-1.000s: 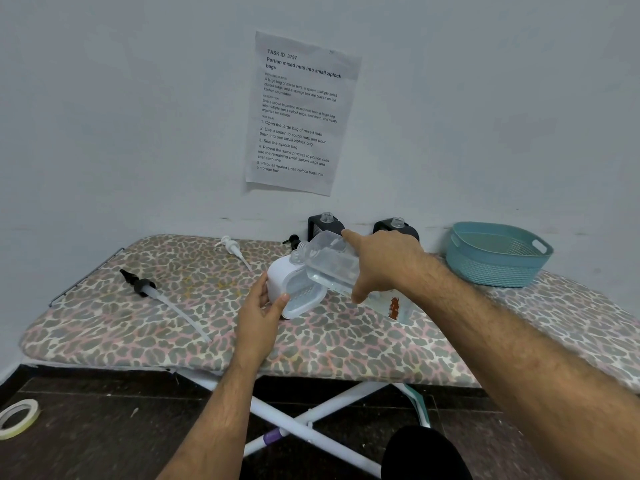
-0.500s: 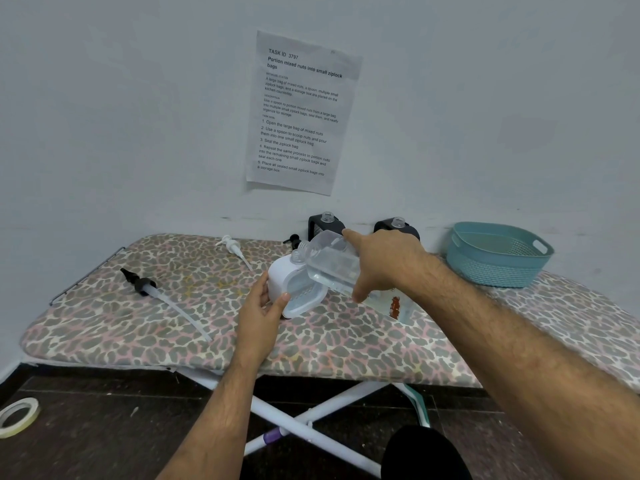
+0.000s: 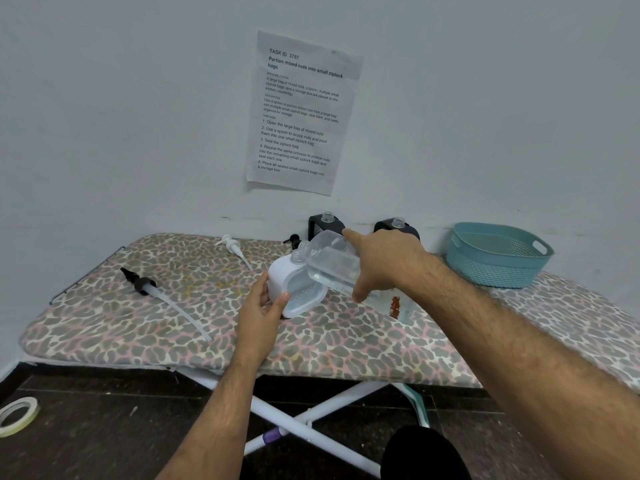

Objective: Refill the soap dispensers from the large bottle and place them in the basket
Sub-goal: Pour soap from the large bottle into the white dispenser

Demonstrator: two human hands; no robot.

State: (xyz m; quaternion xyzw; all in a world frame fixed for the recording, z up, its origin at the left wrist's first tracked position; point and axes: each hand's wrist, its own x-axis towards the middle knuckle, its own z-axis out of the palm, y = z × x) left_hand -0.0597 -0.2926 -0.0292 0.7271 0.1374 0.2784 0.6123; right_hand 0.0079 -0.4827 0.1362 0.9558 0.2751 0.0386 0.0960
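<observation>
A person stands at an ironing board (image 3: 104, 327) with a spotted cover. The board's long near edge runs across the view, and its far edge sits against the wall.

The left hand (image 3: 258, 311) holds the white soap dispenser (image 3: 280, 280). Its fingers and thumb curl round the near side. The dispenser stands near the middle of the board, well back from the near edge.

The right hand (image 3: 381, 265) grips the large clear bottle (image 3: 329, 263). The thumb is under it and one finger lies straight along the top. The bottle is tipped down to the left, and its mouth meets the small neck on top of the white dispenser. Clear liquid sits in the low part of the bottle.

Two black dispensers stand at the far edge by the wall. The left black dispenser (image 3: 317, 225) is just behind the bottle. The right black dispenser (image 3: 398, 226) is just behind the right hand. Both have their tops off.

The blue basket (image 3: 498, 268) sits at the far right of the board, close to the wall. It is apart from the hands, and bare board lies between.

A black pump (image 3: 140, 282) with a long clear tube lies on the left part of the board. A white pump (image 3: 232, 245) lies farther back. Another black pump top (image 3: 293, 240) lies by the left black dispenser. There is bare cover around the long pump.

A roll of tape (image 3: 17, 415) lies on the dark floor at the bottom left. A printed paper (image 3: 301, 112) hangs on the wall.
</observation>
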